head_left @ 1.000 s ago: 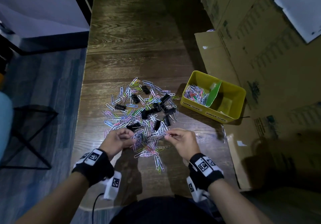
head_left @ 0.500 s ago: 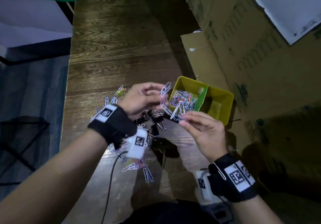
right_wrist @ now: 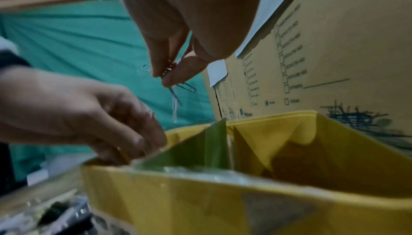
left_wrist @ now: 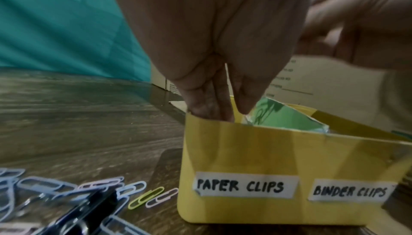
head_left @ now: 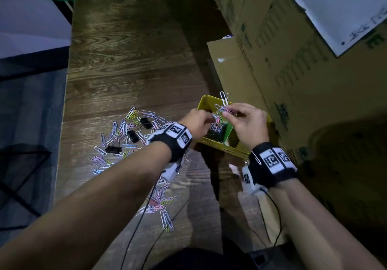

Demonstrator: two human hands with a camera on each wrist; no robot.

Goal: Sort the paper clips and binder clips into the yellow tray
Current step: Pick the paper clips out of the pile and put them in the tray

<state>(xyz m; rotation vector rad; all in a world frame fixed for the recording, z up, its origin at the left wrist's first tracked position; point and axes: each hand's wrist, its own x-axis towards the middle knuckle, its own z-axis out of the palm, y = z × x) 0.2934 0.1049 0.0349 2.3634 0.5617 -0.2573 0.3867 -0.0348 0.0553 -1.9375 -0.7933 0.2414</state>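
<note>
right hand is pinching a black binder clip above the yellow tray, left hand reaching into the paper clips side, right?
Not quite: the right hand pinches thin wire paper clips, not a black binder clip, as the right wrist view shows. It is above the yellow tray, and the left hand does reach into the paper clips side.

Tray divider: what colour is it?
Green; the divider shows best in the right wrist view.

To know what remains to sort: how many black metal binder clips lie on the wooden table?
3 black metal binder clips show in the head view: farthest, middle, nearest, all left of the yellow plastic tray. The left forearm may hide more.
</note>
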